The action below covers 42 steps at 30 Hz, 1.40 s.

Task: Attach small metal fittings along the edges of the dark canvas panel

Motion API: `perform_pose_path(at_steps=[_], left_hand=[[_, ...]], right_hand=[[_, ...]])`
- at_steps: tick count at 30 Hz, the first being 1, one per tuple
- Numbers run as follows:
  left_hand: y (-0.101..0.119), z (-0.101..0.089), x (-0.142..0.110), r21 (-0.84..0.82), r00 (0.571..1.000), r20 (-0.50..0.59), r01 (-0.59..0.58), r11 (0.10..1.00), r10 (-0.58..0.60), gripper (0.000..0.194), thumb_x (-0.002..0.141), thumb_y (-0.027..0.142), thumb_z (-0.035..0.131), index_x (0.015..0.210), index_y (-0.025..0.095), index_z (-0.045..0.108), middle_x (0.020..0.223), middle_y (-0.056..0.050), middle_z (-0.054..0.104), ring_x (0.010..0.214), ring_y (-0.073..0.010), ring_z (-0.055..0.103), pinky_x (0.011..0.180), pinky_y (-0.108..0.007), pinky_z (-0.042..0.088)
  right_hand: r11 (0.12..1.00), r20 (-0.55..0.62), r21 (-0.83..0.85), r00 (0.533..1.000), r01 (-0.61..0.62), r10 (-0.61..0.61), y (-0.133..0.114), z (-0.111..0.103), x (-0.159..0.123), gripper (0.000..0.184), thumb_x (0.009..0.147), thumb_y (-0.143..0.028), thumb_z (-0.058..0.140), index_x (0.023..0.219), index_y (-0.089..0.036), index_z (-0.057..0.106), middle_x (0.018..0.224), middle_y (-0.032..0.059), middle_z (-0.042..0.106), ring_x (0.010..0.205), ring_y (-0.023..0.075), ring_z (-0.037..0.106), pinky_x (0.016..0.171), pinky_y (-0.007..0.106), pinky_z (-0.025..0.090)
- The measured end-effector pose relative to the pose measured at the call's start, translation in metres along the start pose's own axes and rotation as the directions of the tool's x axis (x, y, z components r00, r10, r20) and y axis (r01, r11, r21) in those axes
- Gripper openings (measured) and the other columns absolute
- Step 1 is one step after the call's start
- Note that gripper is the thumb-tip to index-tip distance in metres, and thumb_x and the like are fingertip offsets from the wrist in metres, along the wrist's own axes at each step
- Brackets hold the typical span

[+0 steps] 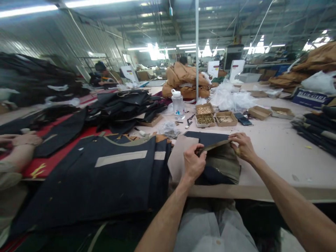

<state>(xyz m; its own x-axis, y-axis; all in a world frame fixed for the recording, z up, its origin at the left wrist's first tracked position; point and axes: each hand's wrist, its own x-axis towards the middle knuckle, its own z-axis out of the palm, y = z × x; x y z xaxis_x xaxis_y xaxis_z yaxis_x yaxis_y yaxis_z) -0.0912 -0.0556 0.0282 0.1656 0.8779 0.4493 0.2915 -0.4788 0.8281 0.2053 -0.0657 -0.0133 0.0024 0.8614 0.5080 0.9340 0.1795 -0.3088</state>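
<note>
A dark navy fabric piece with an olive-brown inner side point(223, 162) lies at the table's front edge, its upper layer lifted. My left hand point(194, 161) pinches the near left part of the raised edge. At the right end of that same edge, my right hand point(243, 145) grips the cloth between thumb and fingers. Beneath and to the left shows a beige sheet point(181, 157). Close to my left forearm, a stack of navy cloth panels point(120, 178) with pale strips hangs over the table edge.
Boxes of small brass pieces point(205, 119), a clear bottle point(178, 106) and plastic bags point(231, 96) stand beyond my hands. Folded dark cloth point(317, 129) lies at right. A co-worker's hands point(26, 140) are at far left. A metal pole point(197, 52) rises behind the bottle.
</note>
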Motion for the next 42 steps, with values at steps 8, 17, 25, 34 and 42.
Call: perform_pose_path(at_steps=[8, 17, 25, 34, 42], left_hand=[[0.07, -0.055, 0.064, 0.057, 0.968, -0.223, -0.107, 0.993, 0.117, 0.022, 0.073, 0.016, 0.076, 0.095, 0.015, 0.073, 0.084, -0.002, 0.072, 0.074, -0.0151, 0.067, 0.069, -0.025, 0.052], [0.088, -0.071, 0.077, 0.079, 0.979, -0.139, -0.14, 0.987, 0.15, 0.022, 0.068, 0.015, 0.078, 0.089, 0.015, 0.074, 0.078, -0.001, 0.071, 0.068, -0.0137, 0.065, 0.064, -0.023, 0.05], [0.087, -0.042, 0.065, 0.029, 0.995, -0.019, -0.094, 0.995, 0.095, 0.022, 0.069, 0.015, 0.076, 0.091, 0.014, 0.074, 0.079, -0.003, 0.071, 0.069, -0.0137, 0.064, 0.063, -0.023, 0.048], [0.078, -0.023, -0.078, -0.011, 0.846, 0.505, 0.206, 0.979, -0.172, 0.04, 0.068, 0.042, 0.086, 0.097, 0.016, 0.074, 0.088, -0.005, 0.071, 0.075, -0.0156, 0.061, 0.064, -0.025, 0.046], [-0.037, -0.018, -0.212, -0.16, 0.484, 0.175, 0.873, 0.46, -0.857, 0.06, 0.059, 0.071, 0.082, 0.07, 0.015, 0.063, 0.061, -0.004, 0.061, 0.059, -0.0188, 0.058, 0.052, -0.029, 0.042]], right_hand=[[0.946, -0.023, 0.325, 1.0, 0.0, 0.008, -0.041, -0.053, 0.07, 0.026, 0.087, -0.031, 0.057, 0.1, -0.017, 0.075, 0.091, 0.0046, 0.073, 0.082, 0.0221, 0.063, 0.075, 0.028, 0.047], [0.932, -0.123, 0.348, 0.99, 0.102, -0.063, -0.054, -0.084, 0.087, 0.023, 0.083, -0.036, 0.065, 0.084, -0.017, 0.077, 0.071, 0.003, 0.07, 0.061, 0.0188, 0.056, 0.056, 0.027, 0.04], [0.897, -0.143, 0.442, 0.987, -0.006, 0.077, -0.035, -0.083, 0.072, 0.029, 0.074, -0.041, 0.074, 0.09, -0.018, 0.08, 0.072, 0.0048, 0.073, 0.064, 0.0229, 0.062, 0.059, 0.03, 0.048], [0.928, 0.195, 0.343, 0.977, -0.148, 0.084, 0.029, -0.076, 0.006, 0.034, 0.068, -0.019, 0.057, 0.093, -0.016, 0.08, 0.09, 0.0072, 0.077, 0.085, 0.0249, 0.069, 0.078, 0.031, 0.055], [0.91, 0.175, 0.409, 0.972, 0.071, -0.155, -0.029, -0.052, -0.053, 0.036, 0.086, -0.019, 0.058, 0.119, -0.023, 0.072, 0.119, 0.008, 0.069, 0.107, 0.025, 0.065, 0.096, 0.038, 0.052]])
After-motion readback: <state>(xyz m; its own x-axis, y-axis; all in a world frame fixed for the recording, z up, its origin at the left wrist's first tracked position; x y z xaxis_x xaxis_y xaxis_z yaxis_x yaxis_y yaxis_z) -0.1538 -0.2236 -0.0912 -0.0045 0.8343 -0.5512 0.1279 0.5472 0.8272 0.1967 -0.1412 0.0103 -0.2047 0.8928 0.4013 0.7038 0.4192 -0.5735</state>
